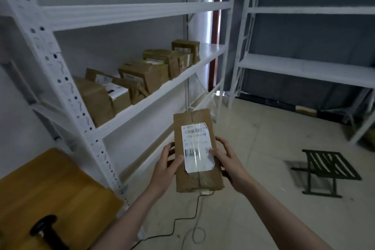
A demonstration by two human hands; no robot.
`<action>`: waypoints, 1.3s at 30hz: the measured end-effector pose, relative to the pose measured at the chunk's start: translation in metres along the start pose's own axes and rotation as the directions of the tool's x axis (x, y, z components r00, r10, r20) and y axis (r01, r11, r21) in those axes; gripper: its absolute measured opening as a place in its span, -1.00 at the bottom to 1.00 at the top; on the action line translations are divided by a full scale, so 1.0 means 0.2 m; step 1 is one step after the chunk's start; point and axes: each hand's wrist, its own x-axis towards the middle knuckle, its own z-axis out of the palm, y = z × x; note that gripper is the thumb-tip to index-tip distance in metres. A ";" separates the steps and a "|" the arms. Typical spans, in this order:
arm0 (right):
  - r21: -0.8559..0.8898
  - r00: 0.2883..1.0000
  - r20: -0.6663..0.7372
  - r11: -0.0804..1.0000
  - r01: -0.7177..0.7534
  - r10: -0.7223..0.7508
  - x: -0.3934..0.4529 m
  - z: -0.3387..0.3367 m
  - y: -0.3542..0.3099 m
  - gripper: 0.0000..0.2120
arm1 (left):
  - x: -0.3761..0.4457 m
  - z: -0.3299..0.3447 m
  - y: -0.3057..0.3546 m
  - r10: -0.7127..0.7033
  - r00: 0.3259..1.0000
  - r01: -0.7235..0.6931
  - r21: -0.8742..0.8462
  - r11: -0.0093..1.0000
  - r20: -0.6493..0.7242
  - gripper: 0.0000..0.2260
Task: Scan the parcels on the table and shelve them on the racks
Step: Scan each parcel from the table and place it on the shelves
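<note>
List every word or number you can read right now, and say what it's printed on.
"220-230-040", roughly and blurred: large line on the white label of the parcel held in both hands.
Barcode, QR code and small print on that label: unreadable.
Labels on the shelved parcels: too blurred.

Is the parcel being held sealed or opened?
Sealed. The parcel, gripped by the left hand and right hand, has closed flaps, with glossy tape running across its label.
</note>
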 end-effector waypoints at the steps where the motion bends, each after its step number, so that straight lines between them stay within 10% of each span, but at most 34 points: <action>1: 0.012 1.000 -0.016 1.000 -0.007 0.007 0.02 -0.07 -0.02 -0.67 | 0.05 0.05 0.02 0.004 1.000 -0.004 0.012 1.000 0.017 -0.72; 25: -0.038 0.986 -0.151 0.997 0.070 -0.075 1.75 -0.99 -0.64 -0.73 | 2.13 0.73 0.24 0.042 0.987 -0.039 -0.021 0.999 0.157 -0.73; 39: -0.111 0.999 0.003 0.993 0.046 -0.046 2.97 -1.27 -0.77 -0.58 | 3.21 0.86 0.07 0.056 0.997 -0.045 0.178 0.983 -0.058 -0.75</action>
